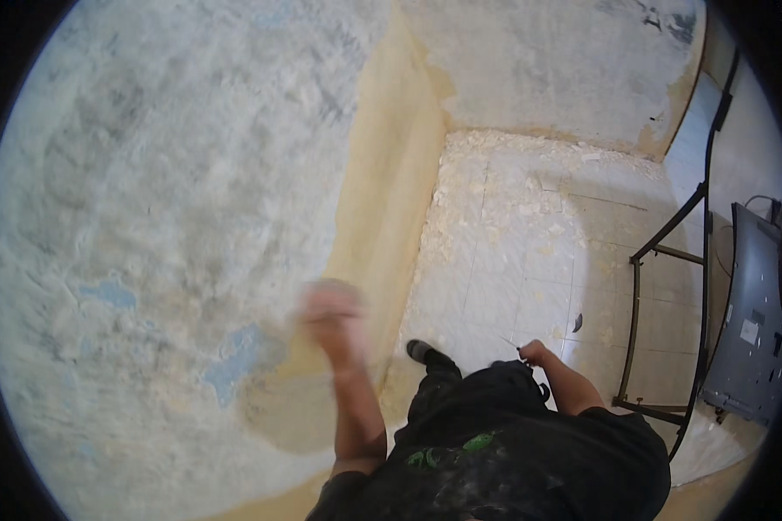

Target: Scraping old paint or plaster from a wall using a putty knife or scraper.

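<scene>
My left hand is blurred by motion in front of the stripped wall, close to the edge of the remaining yellow paint. Whether it touches the wall or holds anything cannot be made out. Low at my right side, my right hand is closed around a thin hand tool, perhaps a scraper seen edge-on. Pale blue patches show on the wall, and a darker, damp-looking area lies below my left hand.
Paint flakes litter the tiled floor, thickest along the walls. A small dark curved piece lies on the tiles. At right stand a dark metal frame and a large grey panel, like a television's back. My shod foot is near the wall.
</scene>
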A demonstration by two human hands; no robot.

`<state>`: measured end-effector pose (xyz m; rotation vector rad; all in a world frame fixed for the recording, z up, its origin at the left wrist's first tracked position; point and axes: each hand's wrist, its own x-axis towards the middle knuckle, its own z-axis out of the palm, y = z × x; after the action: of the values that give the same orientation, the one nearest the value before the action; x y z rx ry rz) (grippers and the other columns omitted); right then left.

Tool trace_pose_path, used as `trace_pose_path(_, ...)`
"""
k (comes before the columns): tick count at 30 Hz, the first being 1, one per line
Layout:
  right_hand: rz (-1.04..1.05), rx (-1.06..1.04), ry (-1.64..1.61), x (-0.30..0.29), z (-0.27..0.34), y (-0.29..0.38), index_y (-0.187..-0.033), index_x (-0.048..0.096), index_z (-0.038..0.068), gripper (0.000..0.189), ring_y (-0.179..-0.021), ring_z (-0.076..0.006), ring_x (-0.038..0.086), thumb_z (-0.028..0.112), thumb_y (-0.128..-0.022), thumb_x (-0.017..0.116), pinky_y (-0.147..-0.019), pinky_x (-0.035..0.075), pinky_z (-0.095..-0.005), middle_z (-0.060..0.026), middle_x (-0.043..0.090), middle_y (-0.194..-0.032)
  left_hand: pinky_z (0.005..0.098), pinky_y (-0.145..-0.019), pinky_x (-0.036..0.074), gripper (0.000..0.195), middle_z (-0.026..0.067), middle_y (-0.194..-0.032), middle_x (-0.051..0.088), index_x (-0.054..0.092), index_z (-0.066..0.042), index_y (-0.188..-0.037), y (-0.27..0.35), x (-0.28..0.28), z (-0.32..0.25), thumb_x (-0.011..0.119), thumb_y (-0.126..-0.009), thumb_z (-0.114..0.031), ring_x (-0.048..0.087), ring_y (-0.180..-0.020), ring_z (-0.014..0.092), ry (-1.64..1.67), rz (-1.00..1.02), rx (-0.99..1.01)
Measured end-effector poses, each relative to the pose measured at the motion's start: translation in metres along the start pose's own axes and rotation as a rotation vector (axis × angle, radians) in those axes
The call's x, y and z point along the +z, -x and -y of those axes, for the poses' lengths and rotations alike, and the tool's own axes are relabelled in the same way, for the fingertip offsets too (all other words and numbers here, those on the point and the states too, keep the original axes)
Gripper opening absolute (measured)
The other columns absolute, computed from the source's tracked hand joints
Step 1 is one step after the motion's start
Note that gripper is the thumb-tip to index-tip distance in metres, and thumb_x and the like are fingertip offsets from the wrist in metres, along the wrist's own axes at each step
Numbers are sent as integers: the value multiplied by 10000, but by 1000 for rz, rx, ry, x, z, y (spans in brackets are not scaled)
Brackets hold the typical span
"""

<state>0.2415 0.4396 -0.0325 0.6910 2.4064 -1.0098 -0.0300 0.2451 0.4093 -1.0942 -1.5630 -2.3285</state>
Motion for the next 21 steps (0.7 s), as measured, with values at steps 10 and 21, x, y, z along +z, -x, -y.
trace_pose_path(10, -266, 636, -413, 67, -35, 60, -652, 581, -8, 164, -659, -287, 589, 123, -628, 486, -591, 464, -368, -178, 588, -699, 253, -511, 431, 269, 83, -613, 574, 588, 24, -806, 242, -144, 159, 540, -742, -234, 558, -552, 142, -849, 384, -1110)
trace_pose_path(21, 189, -12, 436, 35, -45, 30, -654, 597, 58, 157, -574, -250, 582, 178, -558, 627, -514, 461, -322, -117, 589, -637, 340, -598, 412, 248, 99, -823, 524, 526, -66, -908, 369, -253, 91, 510, -749, -256, 506, -713, 219, -635, 54, -1812)
